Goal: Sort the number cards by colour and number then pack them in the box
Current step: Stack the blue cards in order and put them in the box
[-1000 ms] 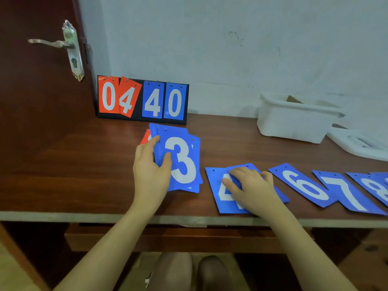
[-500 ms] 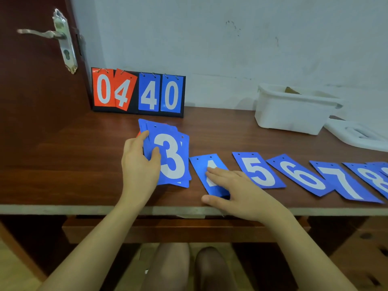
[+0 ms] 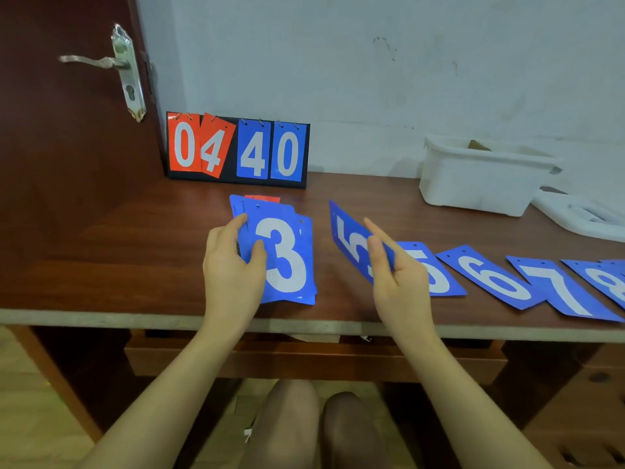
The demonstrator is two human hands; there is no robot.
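Observation:
My left hand point(image 3: 230, 269) grips a fanned stack of blue number cards point(image 3: 287, 258) with a white 3 on top, resting on the wooden table point(image 3: 118, 252). A red card point(image 3: 262, 199) peeks out behind the stack. My right hand point(image 3: 395, 282) pinches a single blue card point(image 3: 348, 238), lifted off the table and tilted on edge just right of the stack. Blue cards 5 point(image 3: 436, 275), 6 point(image 3: 490, 275), 7 point(image 3: 561, 289) and 8 point(image 3: 608, 282) lie in a row to the right. The white box point(image 3: 480, 177) stands at the back right.
A flip scoreboard point(image 3: 236, 150) showing red 0 4 and blue 4 0 stands against the wall at the back. A white lid point(image 3: 581, 214) lies right of the box. A dark door with a metal handle point(image 3: 94, 60) borders the table on the left.
My right hand slid the blue card from beside the 5 toward the stack, then picked it up off the table. My left hand kept holding the stack.

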